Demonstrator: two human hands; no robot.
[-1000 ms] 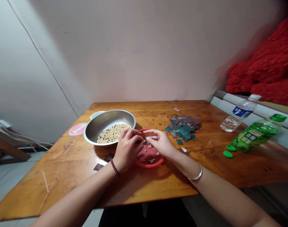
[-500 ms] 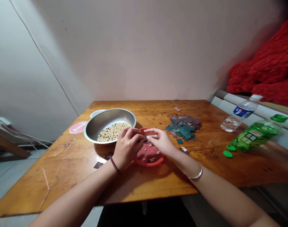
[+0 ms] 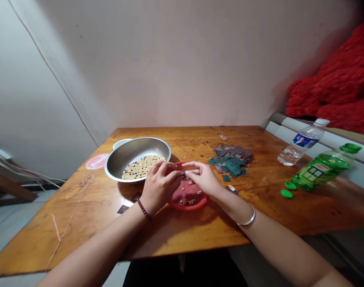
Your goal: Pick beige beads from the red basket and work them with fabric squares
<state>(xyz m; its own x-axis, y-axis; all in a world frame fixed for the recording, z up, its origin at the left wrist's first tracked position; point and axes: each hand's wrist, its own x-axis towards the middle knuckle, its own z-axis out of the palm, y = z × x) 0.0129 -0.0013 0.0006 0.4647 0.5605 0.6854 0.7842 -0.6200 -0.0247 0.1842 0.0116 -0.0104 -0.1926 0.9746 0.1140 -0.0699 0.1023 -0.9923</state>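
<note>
Over a red mesh basket (image 3: pixel 186 208), my left hand (image 3: pixel 161 181) and my right hand (image 3: pixel 202 178) meet with their fingers pinched together. Between the fingertips is a small dark piece, too small to make out well. Several pale beads (image 3: pixel 191 202) lie in the basket's bottom. Just left of my hands stands a tilted steel bowl (image 3: pixel 110 161) holding many pale beads and some dark ones (image 3: pixel 141 167). To the right and behind my right hand is a heap of green and brown squares (image 3: pixel 232 158).
A clear water bottle (image 3: pixel 303 141), a green drink bottle (image 3: pixel 323 167) and green caps (image 3: pixel 286 193) are on the right of the wooden table (image 3: pixel 253 215). On the left lie a pink disc (image 3: pixel 96 161) and loose string (image 3: pixel 76 189). Red fluffy material (image 3: pixel 334 87) is piled beyond.
The whole view has shifted very slightly. Both hands stay pinched together over the basket, with the left fingers a little closer together.
</note>
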